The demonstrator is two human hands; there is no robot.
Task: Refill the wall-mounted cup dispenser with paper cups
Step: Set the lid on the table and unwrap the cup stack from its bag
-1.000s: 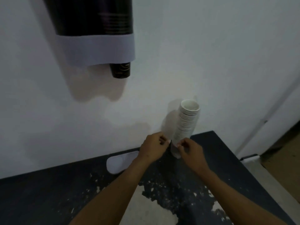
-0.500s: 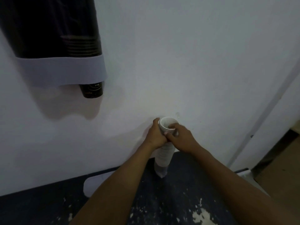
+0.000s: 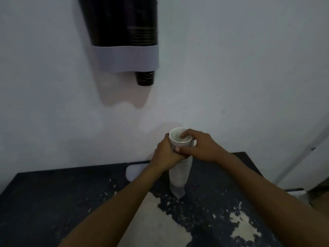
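The left hand [image 3: 164, 154] is wrapped around the upper part of a tall stack of white paper cups [image 3: 179, 168], and the right hand [image 3: 197, 147] pinches the top rims, fingertips curled into the round mouth. The stack stands upright in a thin clear sleeve on the dark desk [image 3: 53, 202] with its flaking, chipped paint. Up on the pale wall, well apart, hangs the cup dispenser [image 3: 122, 38], a dark tube with a grey band and a black cup [image 3: 145, 78] poking out below.

Dim room — pale wall [image 3: 231, 59], dark paint-chipped table [image 3: 53, 202] against it.
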